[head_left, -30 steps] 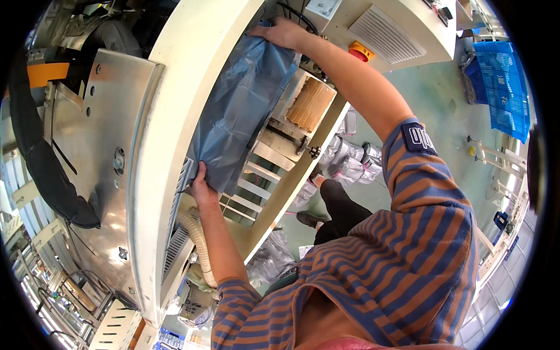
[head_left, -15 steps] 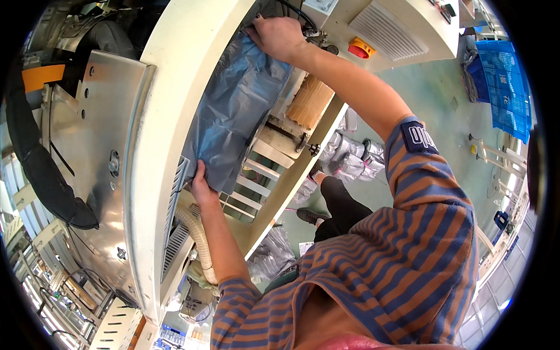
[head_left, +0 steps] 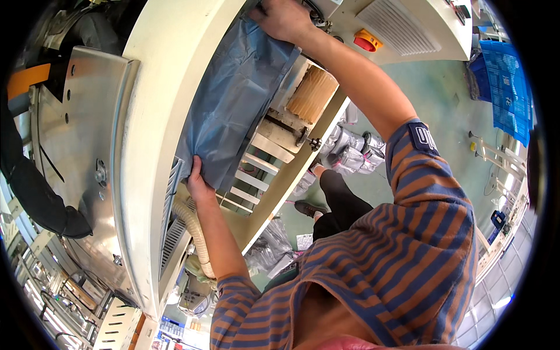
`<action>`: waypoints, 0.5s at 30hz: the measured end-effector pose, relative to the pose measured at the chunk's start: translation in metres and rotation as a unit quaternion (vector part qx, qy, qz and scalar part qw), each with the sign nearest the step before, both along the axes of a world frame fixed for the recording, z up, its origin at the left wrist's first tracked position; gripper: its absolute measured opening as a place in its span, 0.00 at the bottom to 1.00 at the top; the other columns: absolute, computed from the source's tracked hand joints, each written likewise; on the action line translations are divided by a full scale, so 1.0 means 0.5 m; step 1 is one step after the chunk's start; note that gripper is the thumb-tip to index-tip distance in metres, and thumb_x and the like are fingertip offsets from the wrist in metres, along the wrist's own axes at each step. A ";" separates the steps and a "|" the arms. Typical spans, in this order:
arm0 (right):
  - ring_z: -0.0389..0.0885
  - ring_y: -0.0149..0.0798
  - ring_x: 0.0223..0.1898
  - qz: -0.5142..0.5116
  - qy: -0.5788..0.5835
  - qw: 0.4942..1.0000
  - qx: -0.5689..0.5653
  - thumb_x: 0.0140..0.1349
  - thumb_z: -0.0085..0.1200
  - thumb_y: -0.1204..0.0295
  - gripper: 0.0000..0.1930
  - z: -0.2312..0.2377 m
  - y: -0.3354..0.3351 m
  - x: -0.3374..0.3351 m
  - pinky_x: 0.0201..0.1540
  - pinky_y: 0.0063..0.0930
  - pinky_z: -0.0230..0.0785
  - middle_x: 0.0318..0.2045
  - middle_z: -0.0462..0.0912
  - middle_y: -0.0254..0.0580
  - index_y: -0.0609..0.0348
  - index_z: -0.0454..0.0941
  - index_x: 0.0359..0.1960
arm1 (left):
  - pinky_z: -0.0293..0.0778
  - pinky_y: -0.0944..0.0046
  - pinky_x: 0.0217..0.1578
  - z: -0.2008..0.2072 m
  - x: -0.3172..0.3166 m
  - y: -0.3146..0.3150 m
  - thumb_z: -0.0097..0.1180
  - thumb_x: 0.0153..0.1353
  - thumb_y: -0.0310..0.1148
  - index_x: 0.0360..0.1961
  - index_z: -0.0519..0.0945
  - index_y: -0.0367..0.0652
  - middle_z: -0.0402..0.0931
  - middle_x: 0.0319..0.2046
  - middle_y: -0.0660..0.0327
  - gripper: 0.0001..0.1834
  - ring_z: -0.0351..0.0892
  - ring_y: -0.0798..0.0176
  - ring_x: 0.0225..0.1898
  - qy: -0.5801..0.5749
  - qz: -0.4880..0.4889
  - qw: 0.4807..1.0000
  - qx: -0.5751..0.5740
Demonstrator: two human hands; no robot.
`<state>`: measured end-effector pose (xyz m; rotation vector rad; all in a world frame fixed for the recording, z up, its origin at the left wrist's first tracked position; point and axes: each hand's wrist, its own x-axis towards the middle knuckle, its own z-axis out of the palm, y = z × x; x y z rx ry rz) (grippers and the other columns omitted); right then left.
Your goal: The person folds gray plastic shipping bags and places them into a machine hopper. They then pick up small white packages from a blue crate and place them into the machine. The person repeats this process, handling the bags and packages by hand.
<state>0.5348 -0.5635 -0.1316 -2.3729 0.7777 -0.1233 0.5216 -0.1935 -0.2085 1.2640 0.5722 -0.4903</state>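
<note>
A blue-grey plastic sheet or bag [head_left: 233, 105] stretches lengthwise inside the cream machine frame, with wrinkles along its surface. At its near end my left hand [head_left: 200, 185] is closed on the edge, thumb on top and fingers hidden underneath. My right hand [head_left: 283, 22] reaches to the far end, its fingers curled over the sheet's edge close to the frame; the fingertips are partly out of sight. To the right of the sheet sits a tan ribbed roller or block [head_left: 312, 96], just below my right forearm.
Cream slats [head_left: 259, 163] lie beside the sheet, and a thick frame beam [head_left: 169, 76] runs along its left. A red and yellow rotary switch [head_left: 367, 40] is at the upper right. Wrapped silver packages [head_left: 353, 154] rest on the floor, with blue crates [head_left: 504, 87] farther right.
My right hand has moved slightly farther away along the sheet's far end. The left hand keeps its hold at the near end. The whole view has shifted a little.
</note>
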 end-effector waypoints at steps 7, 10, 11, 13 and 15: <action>0.75 0.45 0.43 -0.016 -0.003 1.000 -0.009 0.56 0.41 0.50 0.21 -0.065 -0.026 0.031 0.46 0.39 0.67 0.42 0.76 0.43 0.40 0.70 0.49 | 0.64 0.59 0.49 -0.010 0.000 0.019 0.56 0.52 0.28 0.54 0.62 0.35 0.65 0.51 0.57 0.28 0.66 0.58 0.49 -0.020 -0.038 0.999 -0.012; 0.74 0.45 0.44 -0.016 -0.044 0.999 0.014 0.56 0.42 0.51 0.20 -0.051 -0.015 0.016 0.47 0.38 0.66 0.42 0.76 0.43 0.41 0.70 0.49 | 0.64 0.59 0.49 -0.005 -0.004 0.013 0.56 0.52 0.29 0.54 0.63 0.36 0.65 0.51 0.57 0.28 0.67 0.58 0.49 -0.052 -0.044 0.998 0.013; 0.73 0.45 0.45 -0.013 -0.052 0.998 0.030 0.56 0.42 0.51 0.20 -0.043 -0.014 0.009 0.48 0.38 0.65 0.43 0.76 0.44 0.42 0.70 0.49 | 0.64 0.59 0.49 0.004 -0.006 0.004 0.56 0.52 0.29 0.54 0.63 0.36 0.65 0.51 0.57 0.28 0.67 0.58 0.49 -0.065 -0.044 0.997 0.026; 0.73 0.46 0.46 -0.005 -0.040 0.998 0.042 0.57 0.42 0.52 0.20 -0.029 -0.014 0.002 0.49 0.37 0.64 0.43 0.75 0.45 0.44 0.70 0.49 | 0.64 0.59 0.49 0.003 -0.006 0.003 0.56 0.52 0.29 0.54 0.63 0.36 0.65 0.51 0.57 0.28 0.67 0.58 0.49 -0.065 -0.043 0.997 0.023; 0.72 0.46 0.47 0.004 0.001 0.999 0.037 0.57 0.43 0.53 0.20 -0.018 -0.016 0.002 0.50 0.37 0.63 0.43 0.75 0.45 0.45 0.70 0.49 | 0.65 0.60 0.49 0.008 -0.008 0.000 0.56 0.52 0.29 0.54 0.63 0.36 0.65 0.51 0.57 0.28 0.67 0.58 0.49 -0.058 -0.036 0.997 0.022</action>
